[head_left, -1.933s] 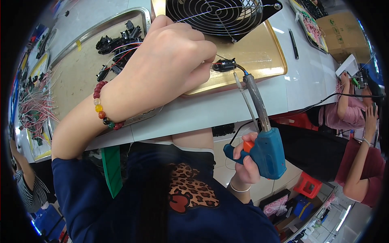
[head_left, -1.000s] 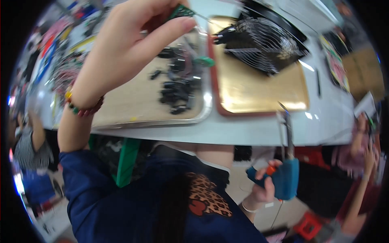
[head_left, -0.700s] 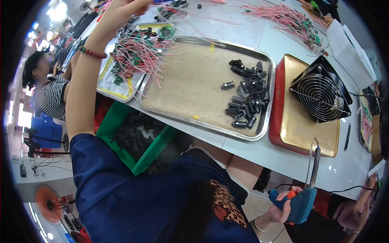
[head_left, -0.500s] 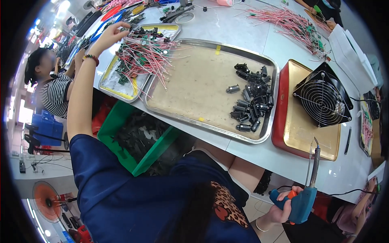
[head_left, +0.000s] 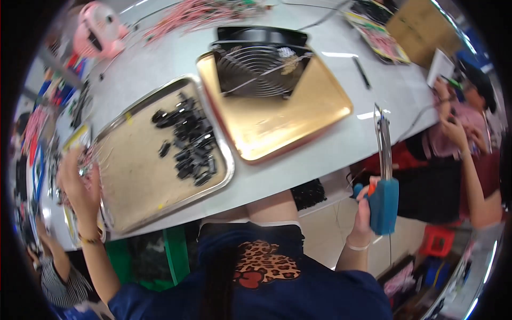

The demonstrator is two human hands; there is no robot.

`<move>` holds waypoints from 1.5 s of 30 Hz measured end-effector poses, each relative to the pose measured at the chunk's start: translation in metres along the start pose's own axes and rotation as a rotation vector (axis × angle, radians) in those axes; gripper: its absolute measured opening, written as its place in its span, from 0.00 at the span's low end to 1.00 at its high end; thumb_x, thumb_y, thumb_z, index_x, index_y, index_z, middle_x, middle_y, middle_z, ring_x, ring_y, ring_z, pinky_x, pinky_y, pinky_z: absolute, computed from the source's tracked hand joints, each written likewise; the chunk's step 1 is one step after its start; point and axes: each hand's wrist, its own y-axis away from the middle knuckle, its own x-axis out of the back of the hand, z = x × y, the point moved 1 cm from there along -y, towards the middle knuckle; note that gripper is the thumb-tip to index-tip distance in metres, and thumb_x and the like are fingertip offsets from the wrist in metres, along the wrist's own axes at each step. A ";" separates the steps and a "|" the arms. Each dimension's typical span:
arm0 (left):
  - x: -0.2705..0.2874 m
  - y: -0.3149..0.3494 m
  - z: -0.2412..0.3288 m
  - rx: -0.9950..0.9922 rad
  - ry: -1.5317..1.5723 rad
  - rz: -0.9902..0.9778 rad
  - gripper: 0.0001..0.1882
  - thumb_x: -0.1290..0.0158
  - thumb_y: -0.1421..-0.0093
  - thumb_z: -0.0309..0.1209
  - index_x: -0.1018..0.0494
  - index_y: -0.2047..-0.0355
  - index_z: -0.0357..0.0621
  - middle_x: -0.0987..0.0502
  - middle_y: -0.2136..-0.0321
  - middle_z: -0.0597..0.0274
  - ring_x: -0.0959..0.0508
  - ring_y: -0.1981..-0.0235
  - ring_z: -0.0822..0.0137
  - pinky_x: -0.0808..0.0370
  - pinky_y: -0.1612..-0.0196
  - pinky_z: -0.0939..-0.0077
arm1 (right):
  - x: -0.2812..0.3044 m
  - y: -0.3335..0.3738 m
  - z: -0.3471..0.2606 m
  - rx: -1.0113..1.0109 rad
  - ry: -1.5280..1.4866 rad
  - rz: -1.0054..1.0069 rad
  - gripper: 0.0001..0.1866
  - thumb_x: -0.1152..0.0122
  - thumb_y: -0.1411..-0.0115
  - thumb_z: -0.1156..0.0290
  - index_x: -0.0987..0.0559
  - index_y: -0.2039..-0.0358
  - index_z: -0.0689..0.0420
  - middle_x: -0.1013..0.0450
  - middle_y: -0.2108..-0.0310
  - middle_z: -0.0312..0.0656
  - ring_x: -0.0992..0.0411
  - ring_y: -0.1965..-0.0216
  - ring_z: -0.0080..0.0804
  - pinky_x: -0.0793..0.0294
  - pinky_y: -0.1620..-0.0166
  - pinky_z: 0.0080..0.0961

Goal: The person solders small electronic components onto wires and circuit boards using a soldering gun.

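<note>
My right hand (head_left: 364, 214) is wrapped round a blue soldering gun (head_left: 384, 205) with an orange trigger; its metal tip and thin guide tube point up, off the table's front edge. At the left, my left hand (head_left: 79, 184) is over a heap of pink and white wires (head_left: 88, 157) beside the large metal tray. Motion smears its fingers, so whether it holds a piece cannot be made out. Small black plastic housings (head_left: 189, 136) lie bunched along the right side of the metal tray (head_left: 228, 166), with one lying slightly apart.
Right of the tray, a black fan with a wire guard (head_left: 261, 69) stands on a gold-coloured box lid (head_left: 288, 125). More wires (head_left: 197, 18) and a pink fan (head_left: 97, 29) are at the back. A green bin (head_left: 176, 253) sits below the table edge. Another person (head_left: 472, 133) works at right.
My view has swung to the right, showing more of the table there. My left hand has drawn back from the far end of the wire heap. My right hand keeps hold of the soldering gun.
</note>
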 end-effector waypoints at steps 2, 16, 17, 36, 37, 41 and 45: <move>-0.012 0.001 0.050 -0.151 0.134 -0.067 0.26 0.41 0.51 0.29 0.31 0.49 0.44 0.28 0.52 0.55 0.30 0.47 0.55 0.43 0.44 0.62 | 0.028 -0.031 0.006 0.236 0.652 -0.023 0.21 0.37 0.50 0.71 0.27 0.55 0.63 0.29 0.60 0.48 0.29 0.65 0.35 0.29 0.60 0.25; 0.007 0.028 0.088 0.020 0.350 -0.201 0.24 0.43 0.52 0.27 0.31 0.53 0.43 0.29 0.54 0.55 0.30 0.51 0.56 0.42 0.47 0.65 | -0.053 -0.219 0.031 0.614 1.065 -0.742 0.40 0.27 0.69 0.43 0.26 0.58 0.55 0.29 0.61 0.42 0.26 0.66 0.45 0.25 0.64 0.36; 0.010 0.027 0.086 0.040 0.358 -0.196 0.23 0.43 0.52 0.27 0.31 0.53 0.42 0.28 0.55 0.55 0.30 0.51 0.56 0.42 0.47 0.65 | -0.059 -0.221 0.034 0.618 1.036 -0.763 0.41 0.27 0.68 0.43 0.26 0.56 0.56 0.29 0.58 0.43 0.27 0.61 0.45 0.27 0.59 0.40; -0.241 -0.290 0.116 -0.309 0.523 0.023 0.17 0.44 0.49 0.35 0.28 0.58 0.46 0.23 0.61 0.57 0.26 0.54 0.57 0.33 0.51 0.59 | -0.035 -0.083 0.058 0.551 0.701 -0.214 0.16 0.50 0.50 0.67 0.21 0.66 0.62 0.23 0.58 0.49 0.27 0.52 0.45 0.39 0.46 0.39; -0.256 -0.311 0.136 -0.330 0.564 -0.023 0.18 0.44 0.49 0.36 0.28 0.57 0.47 0.24 0.60 0.58 0.27 0.54 0.57 0.34 0.50 0.58 | -0.033 -0.080 0.061 0.559 0.705 -0.201 0.16 0.50 0.50 0.67 0.21 0.66 0.62 0.23 0.58 0.49 0.27 0.52 0.45 0.39 0.46 0.39; -0.292 -0.376 0.194 -0.319 0.576 -0.139 0.22 0.43 0.48 0.40 0.29 0.53 0.47 0.26 0.56 0.54 0.29 0.50 0.55 0.36 0.49 0.55 | -0.036 -0.078 0.061 0.562 0.734 -0.106 0.15 0.52 0.50 0.62 0.22 0.74 0.59 0.21 0.64 0.46 0.24 0.59 0.41 0.37 0.53 0.32; -0.332 -0.407 0.210 -0.282 0.367 -0.113 0.34 0.44 0.50 0.53 0.32 0.47 0.48 0.29 0.53 0.46 0.30 0.50 0.48 0.35 0.50 0.54 | -0.039 -0.077 0.056 0.536 0.748 -0.118 0.17 0.53 0.48 0.60 0.23 0.73 0.60 0.22 0.64 0.47 0.25 0.59 0.41 0.37 0.52 0.33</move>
